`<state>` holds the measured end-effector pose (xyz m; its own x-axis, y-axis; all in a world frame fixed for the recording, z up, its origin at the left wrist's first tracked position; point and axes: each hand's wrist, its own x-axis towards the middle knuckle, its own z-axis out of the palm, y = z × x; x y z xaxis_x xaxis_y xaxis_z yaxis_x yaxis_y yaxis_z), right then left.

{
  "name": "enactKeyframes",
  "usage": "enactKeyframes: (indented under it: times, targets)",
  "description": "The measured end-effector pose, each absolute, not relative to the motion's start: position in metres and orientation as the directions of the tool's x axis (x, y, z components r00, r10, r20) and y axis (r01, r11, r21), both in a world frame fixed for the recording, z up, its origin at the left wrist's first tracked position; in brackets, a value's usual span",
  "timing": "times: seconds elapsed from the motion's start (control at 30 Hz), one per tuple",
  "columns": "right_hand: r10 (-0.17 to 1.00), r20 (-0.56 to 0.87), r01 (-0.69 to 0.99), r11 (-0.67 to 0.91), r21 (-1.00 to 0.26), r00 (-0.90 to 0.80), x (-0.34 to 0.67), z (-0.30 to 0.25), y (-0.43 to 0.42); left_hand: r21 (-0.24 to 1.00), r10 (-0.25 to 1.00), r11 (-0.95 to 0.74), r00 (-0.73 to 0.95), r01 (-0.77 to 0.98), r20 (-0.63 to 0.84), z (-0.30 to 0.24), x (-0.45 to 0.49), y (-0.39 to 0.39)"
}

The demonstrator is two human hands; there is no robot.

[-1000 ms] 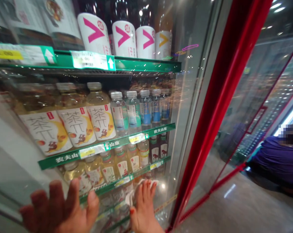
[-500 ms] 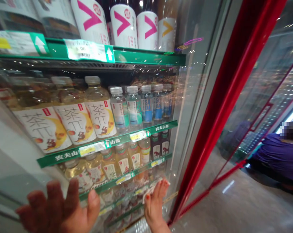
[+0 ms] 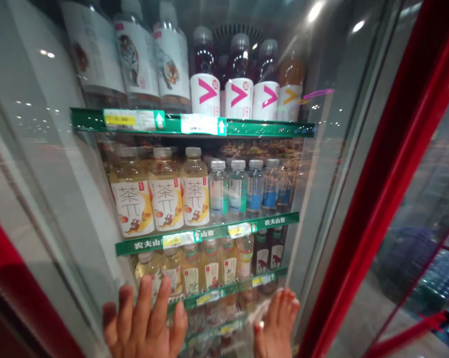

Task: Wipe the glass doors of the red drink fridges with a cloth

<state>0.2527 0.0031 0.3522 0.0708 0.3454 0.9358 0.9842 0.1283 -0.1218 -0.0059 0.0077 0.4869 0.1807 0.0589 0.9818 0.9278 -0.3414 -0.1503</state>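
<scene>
In the head view, my left hand [image 3: 146, 323] is raised at the bottom, left of the middle, with its fingers spread and nothing in it. It is in front of the glass door [image 3: 105, 283] of a drinks cooler; whether the palm touches the glass I cannot tell. To its right, my right hand [image 3: 276, 323] presses a crumpled white cloth [image 3: 258, 314] against the glass, fingers stretched over it. Behind the door, tea bottles [image 3: 167, 201] and small soda water bottles [image 3: 237, 191] line the middle shelf.
Red door frames [image 3: 388, 194] stand on the right, with another red edge [image 3: 14, 283] at lower left. Bottles with a pink V [image 3: 239, 97] fill the upper green-edged shelf [image 3: 261, 128]. Lights reflect on the glass.
My view has turned left and upward, so the shelves appear lower and farther right. Both hands appear farther right in view. The crouching person in purple has mostly left the picture.
</scene>
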Motion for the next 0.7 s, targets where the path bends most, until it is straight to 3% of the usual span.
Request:
enactKeyframes:
  times: [0.07,0.13,0.2,0.3,0.33,0.37,0.4,0.5,0.53,0.6,0.7]
  targets:
    - [0.339,0.872,0.914,0.073,-0.398,0.353,0.268,0.389,0.01,-0.105,0.067,-0.351,0.137,0.931,0.988,0.487,-0.002,0.007]
    - [0.323,0.858,0.887,0.1,-0.451,0.4,0.261,0.431,0.015,-0.086,0.073,-0.356,0.119,0.93,0.99,0.486,0.0,0.006]
    - [0.321,0.926,0.954,0.152,-0.259,0.2,0.238,0.457,0.015,-0.081,0.075,-0.36,0.115,0.929,0.99,0.486,0.0,0.006]
    - [0.22,0.924,0.936,0.236,0.261,-0.313,0.215,0.453,0.008,-0.07,0.074,-0.369,0.105,0.927,0.992,0.484,-0.001,0.006]
    - [0.178,0.903,0.909,0.228,0.348,-0.391,0.22,0.446,0.007,-0.062,0.075,-0.367,0.096,0.928,0.993,0.483,-0.001,0.007]
    - [0.157,0.908,0.912,0.205,0.354,-0.388,0.23,0.442,0.008,-0.057,0.076,-0.367,0.091,0.928,0.993,0.483,-0.001,0.008]
    - [0.169,0.936,0.944,0.178,0.279,-0.308,0.245,0.442,0.01,-0.055,0.077,-0.367,0.089,0.928,0.993,0.482,-0.001,0.009]
    - [0.216,0.972,0.986,0.112,-0.121,0.094,0.281,0.478,0.021,-0.05,0.059,-0.372,0.077,0.927,0.995,0.484,0.002,0.01]
    - [0.214,0.963,0.975,0.108,-0.192,0.166,0.282,0.495,0.024,-0.049,0.052,-0.374,0.074,0.926,0.996,0.484,0.002,0.01]
    - [0.196,0.974,0.981,0.132,-0.141,0.114,0.265,0.522,0.024,-0.046,0.047,-0.374,0.069,0.926,0.997,0.486,0.003,0.01]
    - [0.172,0.941,0.941,0.225,0.251,-0.292,0.232,0.522,0.014,-0.038,0.065,-0.385,0.068,0.922,0.996,0.487,0.004,0.009]
